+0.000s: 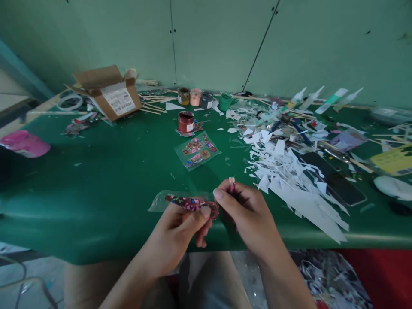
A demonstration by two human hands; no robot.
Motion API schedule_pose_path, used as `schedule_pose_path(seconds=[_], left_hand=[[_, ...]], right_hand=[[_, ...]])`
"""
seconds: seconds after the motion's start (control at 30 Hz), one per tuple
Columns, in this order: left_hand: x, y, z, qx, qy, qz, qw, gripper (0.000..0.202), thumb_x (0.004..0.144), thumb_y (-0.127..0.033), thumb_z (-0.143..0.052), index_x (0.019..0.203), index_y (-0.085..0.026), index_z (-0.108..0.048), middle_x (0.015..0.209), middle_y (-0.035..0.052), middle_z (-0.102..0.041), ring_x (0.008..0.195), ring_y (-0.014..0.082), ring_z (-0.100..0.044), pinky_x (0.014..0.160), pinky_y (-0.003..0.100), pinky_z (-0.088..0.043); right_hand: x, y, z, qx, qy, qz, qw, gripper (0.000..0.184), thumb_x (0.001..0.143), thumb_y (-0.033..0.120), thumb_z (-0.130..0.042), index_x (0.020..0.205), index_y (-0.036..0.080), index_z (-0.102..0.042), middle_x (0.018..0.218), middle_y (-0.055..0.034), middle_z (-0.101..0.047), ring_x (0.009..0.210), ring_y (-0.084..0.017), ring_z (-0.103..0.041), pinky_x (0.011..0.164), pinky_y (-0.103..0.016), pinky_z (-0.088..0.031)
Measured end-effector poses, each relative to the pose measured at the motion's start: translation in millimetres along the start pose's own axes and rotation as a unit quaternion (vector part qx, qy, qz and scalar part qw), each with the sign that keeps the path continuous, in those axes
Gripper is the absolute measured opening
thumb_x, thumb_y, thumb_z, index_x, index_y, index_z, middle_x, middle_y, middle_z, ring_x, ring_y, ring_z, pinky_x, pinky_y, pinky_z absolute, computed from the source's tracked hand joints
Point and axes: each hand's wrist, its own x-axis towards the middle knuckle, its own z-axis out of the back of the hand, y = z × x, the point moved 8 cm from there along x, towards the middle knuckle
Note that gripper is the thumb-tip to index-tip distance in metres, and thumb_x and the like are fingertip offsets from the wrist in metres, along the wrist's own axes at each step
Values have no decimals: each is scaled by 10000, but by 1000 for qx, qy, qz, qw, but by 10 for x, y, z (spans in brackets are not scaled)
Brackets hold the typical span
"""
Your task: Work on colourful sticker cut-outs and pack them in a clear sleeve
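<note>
My left hand point(178, 234) is closed, thumb on top, around a long, dark red floral-patterned piece point(185, 202) with a ring-shaped end. A clear plastic film point(157, 202) sticks out behind that piece. Close to the ring end, my right hand point(246, 210) is closed in a pinch. A small pinkish, pale-tipped item point(232, 185) pokes up between its fingers; its lower part is hidden. Beyond both hands lies a clear sheet point(189, 165) with several similar floral pieces point(193, 146) on it. Behind that stands an open jar of dark red paint point(186, 123).
White paper scraps point(280, 159) and a black phone point(334, 178) cover the right side of the green table point(106, 189). Several paint jars point(195, 97) line the back near wooden sticks. An open cardboard box point(112, 96) and a pink bottle point(27, 143) are at left.
</note>
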Motion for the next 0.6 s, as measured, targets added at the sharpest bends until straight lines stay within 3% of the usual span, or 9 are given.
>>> schedule_pose_path(seconds=[0.1, 0.2, 0.3, 0.47, 0.6], left_hand=[[-32, -56, 97, -4, -100, -39, 994, 301, 740, -395, -675, 585, -161, -565, 511, -40, -484, 402, 75, -455, 399, 207, -442], [-92, -86, 167, -13, -176, -70, 982, 278, 783, -387, -636, 616, -172, -580, 498, -49, -472, 388, 72, -441, 369, 192, -421], [-124, -80, 167, -17, -189, -73, 979, 302, 806, -368, -617, 578, -179, -563, 459, -47, -465, 395, 73, -447, 376, 177, -407], [-189, -74, 174, -37, -219, -62, 973, 353, 754, -361, -684, 518, -184, -490, 454, -47, -475, 400, 64, -439, 378, 162, -401], [-211, -113, 111, -66, -199, -74, 975, 347, 757, -362, -684, 537, -185, -483, 467, -51, -472, 417, 61, -431, 382, 149, -397]], right_hand=[[-92, 41, -6, -51, -24, 32, 998, 305, 940, 417, -431, 829, 202, -617, 631, 23, -517, 558, -115, -469, 499, -231, -377], [-224, 93, -51, -85, -40, 101, 990, 345, 994, 348, -327, 1140, 233, -618, 937, -46, -667, 826, -162, -609, 702, -274, -481], [-330, 127, -141, -115, -25, 164, 979, 337, 984, 261, -375, 1264, 264, -564, 1079, -48, -669, 986, -180, -607, 855, -308, -484], [-376, 136, -199, -146, -22, 189, 971, 419, 965, 221, -412, 1377, 264, -481, 943, -49, -644, 867, -186, -587, 771, -321, -507], [-394, 165, -209, -159, -28, 201, 966, 448, 961, 199, -412, 1403, 259, -452, 903, -44, -615, 831, -181, -565, 711, -306, -493]])
